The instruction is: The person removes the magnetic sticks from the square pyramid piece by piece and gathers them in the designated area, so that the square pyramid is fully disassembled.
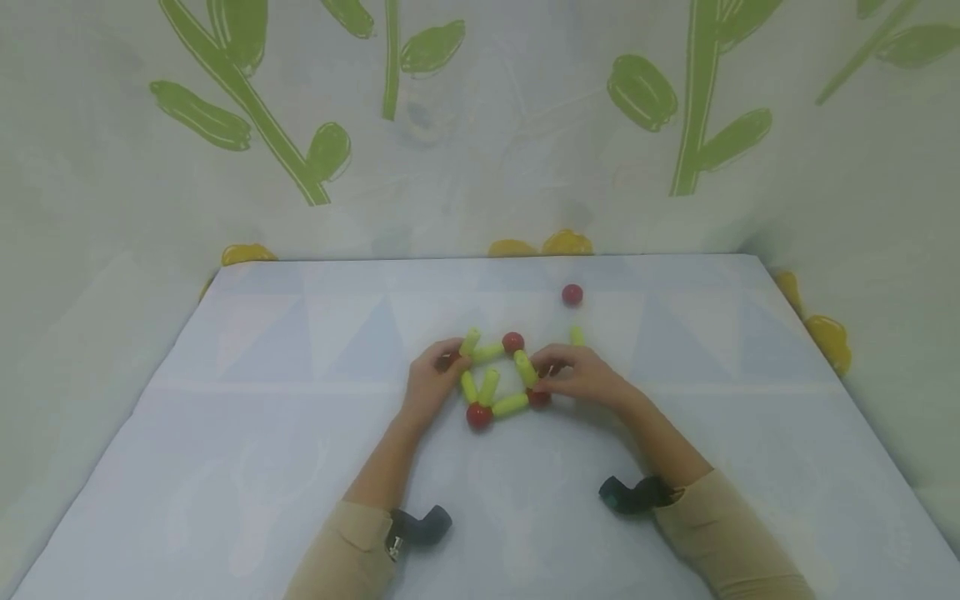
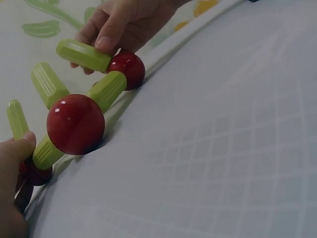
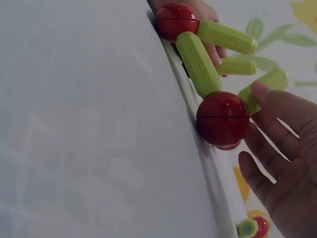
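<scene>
Red balls and ribbed light-green rods are joined in a four-sided frame on the table. My left hand [image 1: 435, 379] grips the red ball [image 2: 37, 173] at the far left corner, from which a green rod [image 2: 17, 119] stands up. My right hand [image 1: 581, 375] pinches an upright green rod [image 3: 265, 89] on the near right red ball [image 3: 223, 119]. The near left red ball [image 1: 479, 416] carries another upright rod [image 2: 49, 84] and is untouched. At the far right corner sits a red ball [image 1: 513, 342] with no hand on it.
Beyond the right hand lie a loose red ball [image 1: 572, 294] and a loose green rod [image 1: 577, 335], partly hidden by that hand. The white table [image 1: 225, 467] meets a wall [image 1: 510, 167] with painted green leaves at its far edge.
</scene>
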A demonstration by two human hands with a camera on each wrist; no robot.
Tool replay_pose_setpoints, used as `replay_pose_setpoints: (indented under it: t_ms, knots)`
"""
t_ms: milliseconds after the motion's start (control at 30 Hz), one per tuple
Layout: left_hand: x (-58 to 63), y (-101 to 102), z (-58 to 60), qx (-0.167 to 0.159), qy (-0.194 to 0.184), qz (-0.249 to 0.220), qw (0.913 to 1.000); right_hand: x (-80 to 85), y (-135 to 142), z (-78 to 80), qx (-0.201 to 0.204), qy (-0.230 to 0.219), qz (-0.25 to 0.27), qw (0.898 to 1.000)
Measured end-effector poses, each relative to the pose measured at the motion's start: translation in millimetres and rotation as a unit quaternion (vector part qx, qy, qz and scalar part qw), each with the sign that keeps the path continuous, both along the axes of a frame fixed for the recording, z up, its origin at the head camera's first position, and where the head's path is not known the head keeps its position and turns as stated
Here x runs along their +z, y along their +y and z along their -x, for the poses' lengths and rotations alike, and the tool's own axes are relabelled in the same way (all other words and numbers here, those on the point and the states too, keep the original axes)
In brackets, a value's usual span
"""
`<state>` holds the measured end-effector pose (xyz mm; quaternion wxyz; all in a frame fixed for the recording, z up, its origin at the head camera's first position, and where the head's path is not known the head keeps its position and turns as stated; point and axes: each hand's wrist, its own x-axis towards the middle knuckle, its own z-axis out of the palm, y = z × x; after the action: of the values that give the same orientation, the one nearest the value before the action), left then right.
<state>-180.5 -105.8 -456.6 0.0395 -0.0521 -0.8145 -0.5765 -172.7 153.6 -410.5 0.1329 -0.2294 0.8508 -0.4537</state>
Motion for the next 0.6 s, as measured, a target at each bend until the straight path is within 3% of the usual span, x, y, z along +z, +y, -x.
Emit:
replay_pose_setpoints:
  t_ms: [200, 367, 600]
  knots:
    - [2.2, -0.8, -1.6, -0.003, -0.006, 0.012, 0.9999, 4.5, -5.2, -0.8, -0.021, -0.016, -0.028, 0.999]
    - [0.0, 0.3, -1.9, -0.008, 0.000, 0.011, 0.9999, -1.0, 0.6, 2.0, -0.054, -0.002, -0.034, 0.998]
    - [3.3, 0.5, -5.1, -0.040, -0.035, 0.015, 0.9985, -6.8, 5.7, 6.2, -0.118, 0.011, -0.023, 0.993]
